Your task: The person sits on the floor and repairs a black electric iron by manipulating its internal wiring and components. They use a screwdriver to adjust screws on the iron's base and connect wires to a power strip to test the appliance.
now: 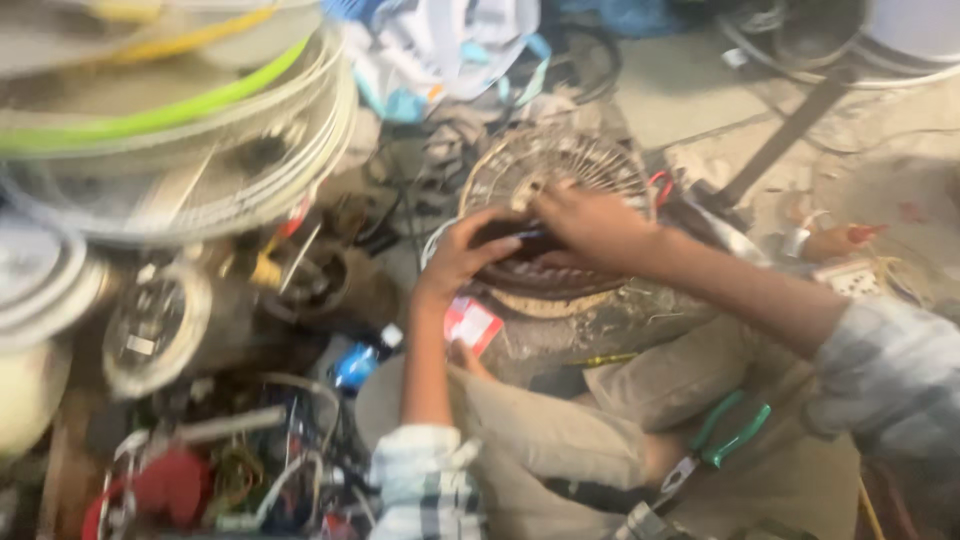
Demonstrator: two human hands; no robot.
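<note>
A round fan motor part with a wire guard (556,172) lies on the floor in front of me, blurred by motion. My left hand (462,254) grips its near left edge, fingers curled over a dark part. My right hand (590,222) reaches across the top of it and seems to pinch a small dark object between the two hands. What exactly the fingers hold is too blurred to tell. My knees in beige trousers (560,430) are bent below the hands.
Stacked wire fan guards (180,120) fill the upper left. Motors and tangled wires (200,330) lie at the left. Green-handled pliers (725,435) rest on my right leg. A red and white packet (472,322) and a blue-capped bottle (362,362) lie near the left wrist.
</note>
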